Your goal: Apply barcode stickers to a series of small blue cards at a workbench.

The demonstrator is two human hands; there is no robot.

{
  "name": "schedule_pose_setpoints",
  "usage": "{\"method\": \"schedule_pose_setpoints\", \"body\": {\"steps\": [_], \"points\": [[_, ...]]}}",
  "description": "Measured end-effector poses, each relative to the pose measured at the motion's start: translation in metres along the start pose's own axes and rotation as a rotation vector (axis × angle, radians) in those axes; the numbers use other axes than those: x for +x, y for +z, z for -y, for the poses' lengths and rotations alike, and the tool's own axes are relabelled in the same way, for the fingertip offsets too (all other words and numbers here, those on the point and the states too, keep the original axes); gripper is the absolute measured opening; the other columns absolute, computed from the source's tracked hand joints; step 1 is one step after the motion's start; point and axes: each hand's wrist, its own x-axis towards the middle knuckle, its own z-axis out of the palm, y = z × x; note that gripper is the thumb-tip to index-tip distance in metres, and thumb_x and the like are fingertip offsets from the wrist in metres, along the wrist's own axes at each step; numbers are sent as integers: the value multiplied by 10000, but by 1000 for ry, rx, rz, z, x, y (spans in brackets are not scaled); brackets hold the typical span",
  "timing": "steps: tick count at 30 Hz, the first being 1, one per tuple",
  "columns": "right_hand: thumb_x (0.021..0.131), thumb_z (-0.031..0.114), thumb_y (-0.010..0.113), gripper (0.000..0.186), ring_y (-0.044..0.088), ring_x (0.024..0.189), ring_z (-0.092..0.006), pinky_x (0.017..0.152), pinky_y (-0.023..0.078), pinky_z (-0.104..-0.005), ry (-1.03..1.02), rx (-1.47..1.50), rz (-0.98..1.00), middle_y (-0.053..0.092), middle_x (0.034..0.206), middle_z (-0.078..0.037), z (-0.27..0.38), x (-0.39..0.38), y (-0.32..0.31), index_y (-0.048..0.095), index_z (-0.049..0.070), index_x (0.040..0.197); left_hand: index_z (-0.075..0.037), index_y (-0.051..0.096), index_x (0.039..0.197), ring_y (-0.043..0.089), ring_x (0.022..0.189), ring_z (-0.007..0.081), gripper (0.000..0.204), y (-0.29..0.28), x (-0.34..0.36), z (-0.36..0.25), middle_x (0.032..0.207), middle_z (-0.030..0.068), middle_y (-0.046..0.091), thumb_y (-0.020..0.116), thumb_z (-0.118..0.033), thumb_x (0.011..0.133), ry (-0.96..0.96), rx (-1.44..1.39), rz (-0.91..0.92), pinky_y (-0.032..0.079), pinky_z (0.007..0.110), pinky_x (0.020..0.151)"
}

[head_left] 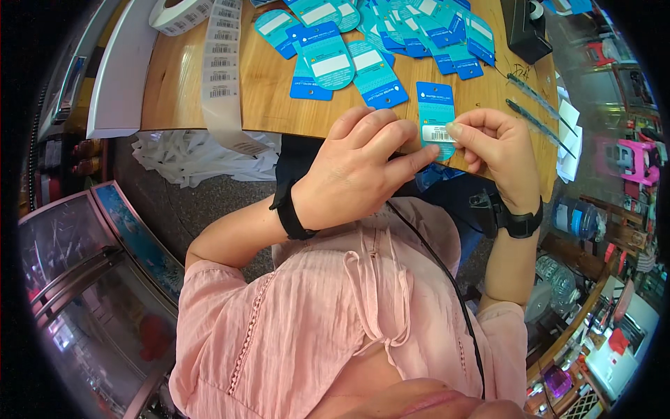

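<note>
A blue and teal hang tag (434, 105) lies flat at the near edge of the wooden table. On its white panel sits a barcode sticker (438, 133), whose right end is pinched between the thumb and forefinger of my right hand (499, 143). My left hand (373, 150) is curled at the tag's left side, its forefinger pressing on the lower part; its thumb is hidden. Farther back is a loose pile of similar hang tags (412, 31), some overlapping. A strip of barcode stickers (222, 70) hangs over the table edge at the left.
A sticker roll (180, 14) rests at the far left of the table (279, 115). A black tape dispenser (525, 31) and tweezers (541, 126) lie on the right. White backing paper (202, 157) is heaped below the edge. Plastic bottles (576, 218) stand at the right.
</note>
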Motion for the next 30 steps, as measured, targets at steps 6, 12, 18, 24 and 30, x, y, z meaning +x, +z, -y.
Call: {"method": "schedule_pose_setpoints", "body": {"steps": [6,12,18,24,30], "points": [[979,167,814,161,588,596,-4,507,452,-172,-3,-12,-11,690,763,31,-1,0,1,768,23,1033,-282,750,1354,596,1171,260,568,3,-1,2,1180,8,613,830,-204,797,10,9,-6,464,453,1033],[975,175,819,166,579,593,-1,506,443,-170,-6,-38,-26,681,754,36,-1,0,3,767,26,1026,-273,750,1357,598,1177,264,575,1,-1,2,1188,10,617,832,-200,792,5,-8,-1,463,455,1041],[972,176,821,167,567,587,-1,500,414,-170,-30,-58,-40,666,736,42,-1,-2,7,763,26,1018,-262,751,1357,600,1179,263,583,-1,0,-1,1179,10,617,830,-191,784,0,-16,11,464,460,1046],[979,169,807,158,565,618,5,510,401,-163,-62,-81,-63,677,761,35,-3,-3,12,756,23,1009,-211,765,1285,606,1202,236,452,-1,0,-1,1262,2,641,735,-162,837,3,-3,4,458,441,1082],[960,141,818,264,592,624,-61,584,477,-228,-310,-345,-206,668,738,33,-15,-4,18,754,-3,1172,-203,763,1292,600,1206,224,433,-1,1,-1,1381,-31,656,718,-179,861,26,23,20,456,438,1091]]}}
